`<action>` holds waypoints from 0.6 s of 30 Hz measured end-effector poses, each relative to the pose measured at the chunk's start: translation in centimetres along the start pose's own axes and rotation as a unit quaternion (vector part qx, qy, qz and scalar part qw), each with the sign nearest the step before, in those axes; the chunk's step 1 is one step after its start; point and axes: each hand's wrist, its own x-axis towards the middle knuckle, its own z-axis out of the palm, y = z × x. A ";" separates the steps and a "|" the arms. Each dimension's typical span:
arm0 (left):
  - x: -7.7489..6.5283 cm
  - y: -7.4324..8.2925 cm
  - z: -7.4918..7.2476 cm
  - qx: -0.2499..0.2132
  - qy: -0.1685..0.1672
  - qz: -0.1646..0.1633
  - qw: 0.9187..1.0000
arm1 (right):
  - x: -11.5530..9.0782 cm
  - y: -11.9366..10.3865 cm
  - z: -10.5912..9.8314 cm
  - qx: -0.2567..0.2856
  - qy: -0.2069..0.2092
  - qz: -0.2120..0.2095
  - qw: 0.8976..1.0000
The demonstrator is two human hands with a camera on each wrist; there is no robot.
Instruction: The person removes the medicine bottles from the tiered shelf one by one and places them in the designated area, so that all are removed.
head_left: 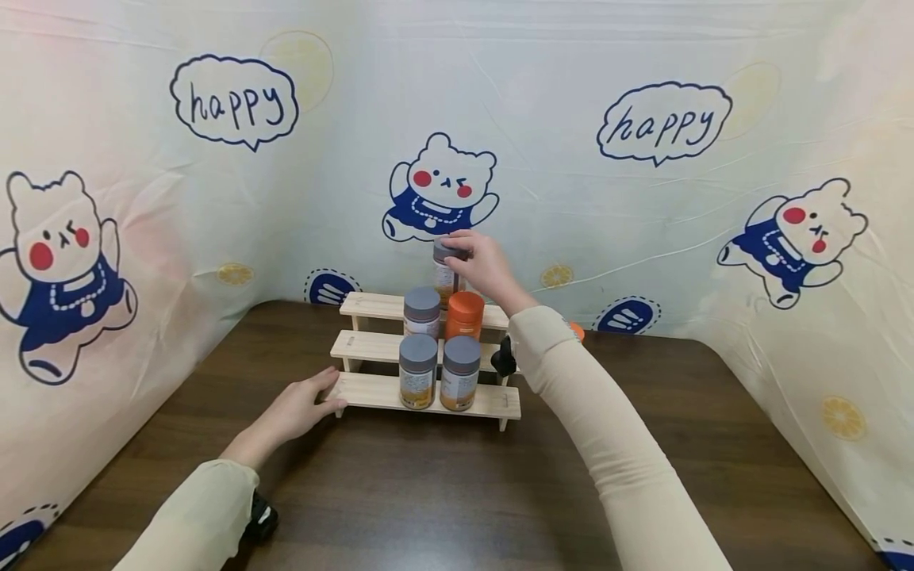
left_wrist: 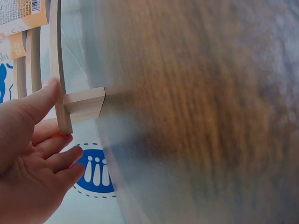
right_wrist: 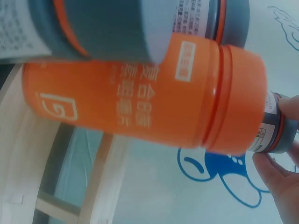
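Note:
A three-step wooden rack [head_left: 367, 394] stands on the dark table. My left hand [head_left: 296, 408] pinches the left end of its lowest step; in the left wrist view the thumb lies against the board's edge, with fingers on the other side. Over the top step, my right hand [head_left: 489, 266] grips a grey-lidded jar [head_left: 444, 277] by its lid. The middle step bears another grey-lidded jar [head_left: 421, 311] and an orange jar [head_left: 465, 316]. Two more grey-lidded jars, the left one [head_left: 417, 373] and the right one [head_left: 460, 375], stand upright side by side on the lowest step.
Behind the right sleeve [head_left: 607, 444], part of an orange object [head_left: 577, 331] shows at the table's [head_left: 443, 492] back. A printed cloth [head_left: 543, 119] with cartoon bears hangs behind and beside the table. In the right wrist view the orange jar [right_wrist: 140, 102] partly blocks the sight of the rack.

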 end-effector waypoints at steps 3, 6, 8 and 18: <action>0.0 0.0 0.0 0.000 0.000 -0.001 1.000 | -0.3 0.2 -0.6 0.006 0.014 -0.004 1.000; 0.0 0.0 0.0 0.000 0.001 0.001 1.000 | -0.6 0.5 -1.5 0.013 0.028 -0.007 1.000; 0.0 0.0 0.0 0.000 0.001 0.002 1.000 | -0.9 0.8 -2.1 0.020 0.035 -0.007 0.999; 0.1 0.1 0.0 0.000 -0.001 -0.001 1.000 | -2.1 2.1 -4.7 0.042 0.076 -0.015 0.996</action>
